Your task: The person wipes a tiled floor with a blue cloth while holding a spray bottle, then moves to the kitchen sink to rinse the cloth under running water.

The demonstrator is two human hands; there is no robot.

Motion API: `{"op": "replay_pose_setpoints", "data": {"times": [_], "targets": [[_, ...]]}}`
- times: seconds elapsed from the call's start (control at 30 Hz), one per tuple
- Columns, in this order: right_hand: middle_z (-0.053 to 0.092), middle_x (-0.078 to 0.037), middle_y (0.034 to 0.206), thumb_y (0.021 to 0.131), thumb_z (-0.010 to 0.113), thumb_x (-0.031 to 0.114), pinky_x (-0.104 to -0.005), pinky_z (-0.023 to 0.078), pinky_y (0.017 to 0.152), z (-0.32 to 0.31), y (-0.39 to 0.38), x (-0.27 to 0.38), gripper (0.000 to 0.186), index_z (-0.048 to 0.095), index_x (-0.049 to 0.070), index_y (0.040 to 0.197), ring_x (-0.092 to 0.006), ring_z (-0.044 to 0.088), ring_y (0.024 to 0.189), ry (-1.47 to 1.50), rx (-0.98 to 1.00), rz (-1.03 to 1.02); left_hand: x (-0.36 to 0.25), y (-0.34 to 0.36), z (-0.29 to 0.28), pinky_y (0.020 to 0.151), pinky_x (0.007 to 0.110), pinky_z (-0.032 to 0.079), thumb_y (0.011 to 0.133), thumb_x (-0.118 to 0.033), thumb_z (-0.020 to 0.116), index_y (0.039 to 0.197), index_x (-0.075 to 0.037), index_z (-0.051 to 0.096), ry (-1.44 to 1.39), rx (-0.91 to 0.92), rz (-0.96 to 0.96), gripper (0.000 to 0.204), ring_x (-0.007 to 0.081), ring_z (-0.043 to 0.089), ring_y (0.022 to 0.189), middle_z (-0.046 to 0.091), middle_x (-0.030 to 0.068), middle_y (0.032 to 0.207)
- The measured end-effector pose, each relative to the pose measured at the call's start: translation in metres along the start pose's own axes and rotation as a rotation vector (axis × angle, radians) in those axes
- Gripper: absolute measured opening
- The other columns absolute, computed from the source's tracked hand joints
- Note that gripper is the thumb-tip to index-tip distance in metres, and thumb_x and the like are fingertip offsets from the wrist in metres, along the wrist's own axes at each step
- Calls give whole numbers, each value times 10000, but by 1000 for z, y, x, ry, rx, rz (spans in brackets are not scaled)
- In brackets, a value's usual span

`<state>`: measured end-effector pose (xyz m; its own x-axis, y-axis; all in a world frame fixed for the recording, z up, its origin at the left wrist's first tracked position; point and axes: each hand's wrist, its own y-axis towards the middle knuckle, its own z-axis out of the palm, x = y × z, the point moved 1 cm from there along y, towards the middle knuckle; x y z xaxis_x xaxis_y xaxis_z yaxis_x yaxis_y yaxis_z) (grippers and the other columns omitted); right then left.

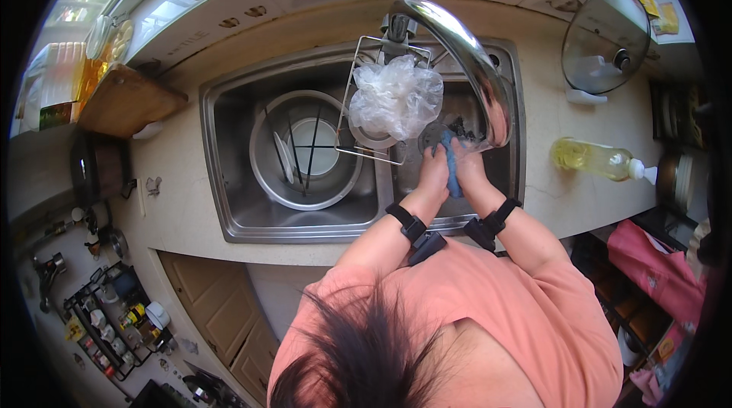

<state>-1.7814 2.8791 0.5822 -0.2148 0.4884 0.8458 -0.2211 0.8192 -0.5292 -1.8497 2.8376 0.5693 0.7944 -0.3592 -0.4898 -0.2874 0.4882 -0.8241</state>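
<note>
Both my hands are together over the right basin of a steel double sink (221, 171). My left hand (433, 171) and my right hand (469, 168) are closed on a blue cloth (451, 168), which shows between them. They sit just under the curved chrome tap spout (465, 49). A dark object lies in the basin just beyond my fingers; I cannot tell what it is. Black bands are strapped on both wrists.
A wire rack (366, 95) with a crumpled clear plastic bag (396, 95) straddles the sink divider. A round pot (305, 149) with chopsticks sits in the left basin. Right counter: yellow liquid bottle (595, 158), glass lid (606, 42). Left: wooden board (126, 99).
</note>
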Motion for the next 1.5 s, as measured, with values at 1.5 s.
{"op": "replay_pose_setpoints", "data": {"times": [1.5], "targets": [[631,-233,957,779,654,226,-397,477,794,1,1,-12,390,538,-4,1072,-340,620,923,-437,-58,-71,2,13,-16,738,381,499,947,-322,467,1189,-92,441,-202,49,22,334,231,603,859,582,105,1019]]}}
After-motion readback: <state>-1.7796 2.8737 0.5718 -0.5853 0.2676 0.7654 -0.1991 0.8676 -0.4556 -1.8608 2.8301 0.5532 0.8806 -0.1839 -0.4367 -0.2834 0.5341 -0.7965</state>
